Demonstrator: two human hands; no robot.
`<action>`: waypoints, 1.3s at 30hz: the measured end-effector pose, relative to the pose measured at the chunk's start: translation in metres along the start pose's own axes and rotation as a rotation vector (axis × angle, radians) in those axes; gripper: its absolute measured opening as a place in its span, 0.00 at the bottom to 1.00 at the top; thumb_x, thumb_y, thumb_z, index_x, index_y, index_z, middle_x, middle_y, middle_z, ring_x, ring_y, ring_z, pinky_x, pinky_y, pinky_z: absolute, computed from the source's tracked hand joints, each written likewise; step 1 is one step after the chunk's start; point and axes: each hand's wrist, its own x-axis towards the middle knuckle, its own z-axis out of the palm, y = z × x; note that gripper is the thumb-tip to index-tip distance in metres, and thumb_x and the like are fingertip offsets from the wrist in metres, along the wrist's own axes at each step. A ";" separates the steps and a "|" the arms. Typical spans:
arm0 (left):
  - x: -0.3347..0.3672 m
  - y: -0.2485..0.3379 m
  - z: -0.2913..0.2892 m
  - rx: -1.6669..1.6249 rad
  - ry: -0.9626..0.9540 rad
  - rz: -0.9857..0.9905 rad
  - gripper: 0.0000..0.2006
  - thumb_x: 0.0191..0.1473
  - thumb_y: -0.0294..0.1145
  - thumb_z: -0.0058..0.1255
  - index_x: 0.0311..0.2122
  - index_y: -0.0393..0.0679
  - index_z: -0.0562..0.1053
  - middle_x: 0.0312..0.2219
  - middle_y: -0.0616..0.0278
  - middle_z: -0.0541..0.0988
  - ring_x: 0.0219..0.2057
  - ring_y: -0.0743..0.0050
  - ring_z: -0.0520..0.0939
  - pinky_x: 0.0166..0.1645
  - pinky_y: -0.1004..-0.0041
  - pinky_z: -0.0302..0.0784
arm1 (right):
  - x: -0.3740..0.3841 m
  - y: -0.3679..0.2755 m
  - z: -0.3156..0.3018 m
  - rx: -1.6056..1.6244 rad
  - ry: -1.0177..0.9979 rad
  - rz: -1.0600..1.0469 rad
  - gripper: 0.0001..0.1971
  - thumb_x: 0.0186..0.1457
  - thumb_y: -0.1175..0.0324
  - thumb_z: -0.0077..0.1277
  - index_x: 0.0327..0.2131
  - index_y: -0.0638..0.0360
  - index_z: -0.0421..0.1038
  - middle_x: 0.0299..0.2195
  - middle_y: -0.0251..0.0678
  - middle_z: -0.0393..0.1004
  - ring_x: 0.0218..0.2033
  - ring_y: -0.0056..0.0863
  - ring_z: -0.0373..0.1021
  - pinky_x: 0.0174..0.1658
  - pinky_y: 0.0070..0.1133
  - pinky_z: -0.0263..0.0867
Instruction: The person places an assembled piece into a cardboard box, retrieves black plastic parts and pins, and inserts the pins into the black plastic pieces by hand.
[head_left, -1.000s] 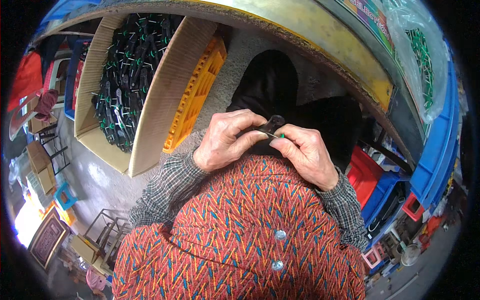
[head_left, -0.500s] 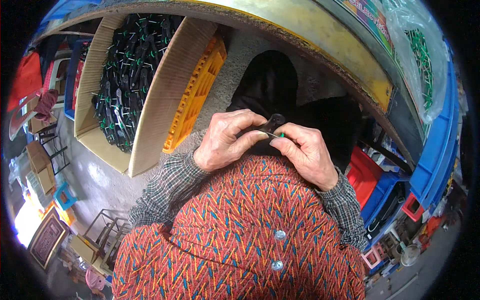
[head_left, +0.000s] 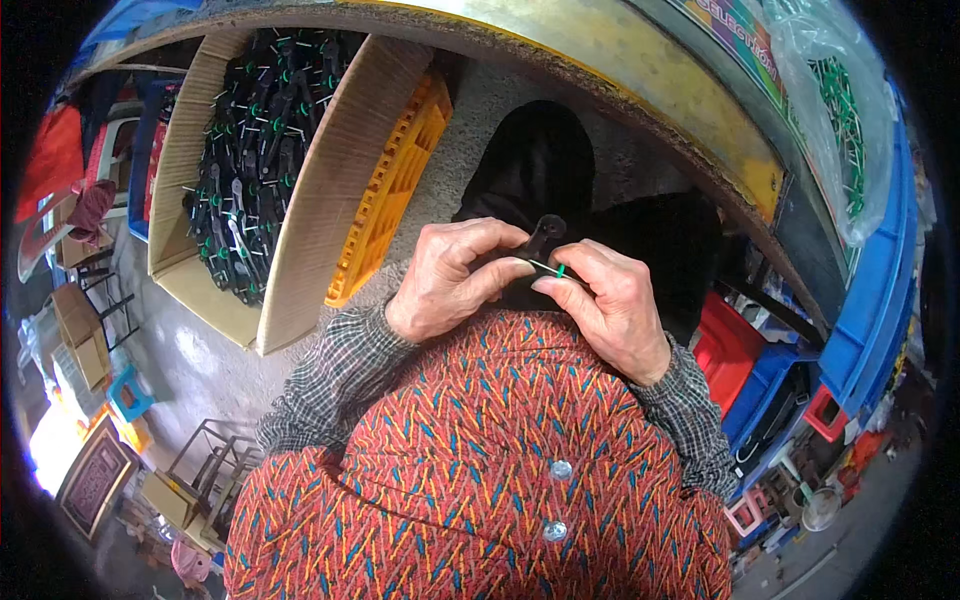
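Observation:
In front of my body, my left hand [head_left: 452,278] pinches a small black plastic piece [head_left: 546,232] with a rounded end and a hole or recess in it. Thumb and fingers of my right hand [head_left: 612,308] close on a thin white pin with a green collar [head_left: 561,270]. The pin's white shaft reaches across to the left fingertips, against the lower part of the black piece; whether it sits inside is hidden. Both hands are nearly touching, above my dark trousers.
On the left, a cardboard box [head_left: 345,165] holds many similar black pieces [head_left: 245,190] with white and green pins. A yellow plastic crate [head_left: 392,190] stands beside it. The worktable edge [head_left: 640,85] curves overhead. At right hangs a clear bag of green pins [head_left: 845,140] near blue trays [head_left: 870,320].
The black piece has turned more upright between my fingers, and more of the white shaft shows. My right fingertips have shifted slightly left.

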 end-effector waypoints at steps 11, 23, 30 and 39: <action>-0.002 -0.002 0.001 0.000 0.045 -0.011 0.10 0.49 0.26 0.56 0.36 0.33 0.74 0.24 0.58 0.76 0.19 0.77 0.78 0.24 0.78 0.72 | 0.000 0.000 -0.003 0.222 -0.055 0.182 0.12 0.53 0.63 0.55 0.29 0.64 0.70 0.18 0.32 0.66 0.19 0.17 0.63 0.22 0.19 0.59; -0.005 -0.009 0.003 -0.012 0.062 0.038 0.09 0.50 0.24 0.56 0.36 0.32 0.73 0.25 0.59 0.76 0.19 0.79 0.78 0.23 0.79 0.72 | -0.001 0.005 0.000 0.525 -0.132 0.431 0.12 0.56 0.64 0.52 0.29 0.65 0.72 0.16 0.28 0.67 0.19 0.15 0.64 0.23 0.16 0.60; -0.004 -0.007 0.003 -0.047 0.058 -0.026 0.08 0.50 0.24 0.55 0.36 0.32 0.73 0.25 0.58 0.76 0.20 0.80 0.78 0.23 0.80 0.72 | 0.001 0.004 -0.003 0.262 -0.096 0.180 0.10 0.52 0.67 0.56 0.28 0.66 0.71 0.18 0.33 0.68 0.21 0.17 0.65 0.24 0.18 0.60; -0.005 -0.007 0.002 -0.019 0.066 -0.004 0.09 0.50 0.23 0.56 0.36 0.31 0.73 0.24 0.59 0.76 0.19 0.80 0.78 0.23 0.81 0.72 | 0.002 0.004 -0.001 0.197 -0.014 0.098 0.12 0.48 0.68 0.59 0.31 0.65 0.69 0.23 0.36 0.68 0.20 0.20 0.64 0.23 0.19 0.60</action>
